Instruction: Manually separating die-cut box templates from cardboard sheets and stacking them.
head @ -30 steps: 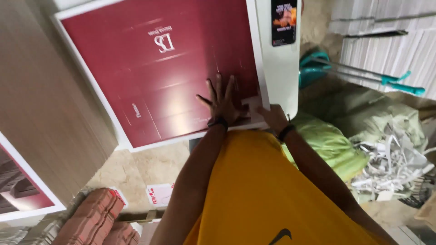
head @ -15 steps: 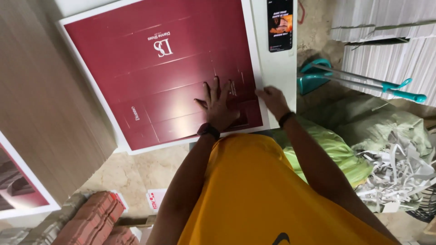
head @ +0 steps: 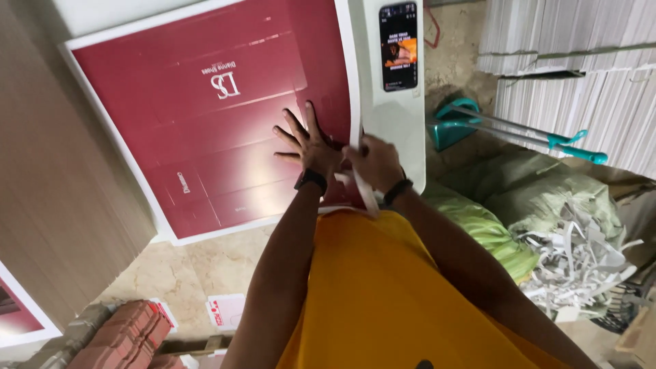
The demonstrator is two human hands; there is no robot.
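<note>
A large dark red printed cardboard sheet (head: pixel 205 137) with a white border lies flat on a pile in front of me. My left hand (head: pixel 307 143) presses flat on it near its right edge, fingers spread. My right hand (head: pixel 374 162) is closed on a narrow white strip (head: pixel 357 137) of the sheet's border, lifted off along the right edge and trailing down past my wrist. Both wrists wear dark bands. My orange shirt fills the lower middle of the view.
A phone (head: pixel 398 46) with a lit screen lies on a white surface right of the sheet. Stacks of white sheets (head: pixel 581 75) stand at right, with a teal-handled tool (head: pixel 519 130). Green sacks (head: pixel 492 225) and white paper trimmings (head: pixel 581 260) lie lower right. Bricks (head: pixel 123 338) sit bottom left.
My right hand moved in from the sheet's corner, closed on the white border strip and lifted it. My left hand stayed pressed flat on the red sheet.
</note>
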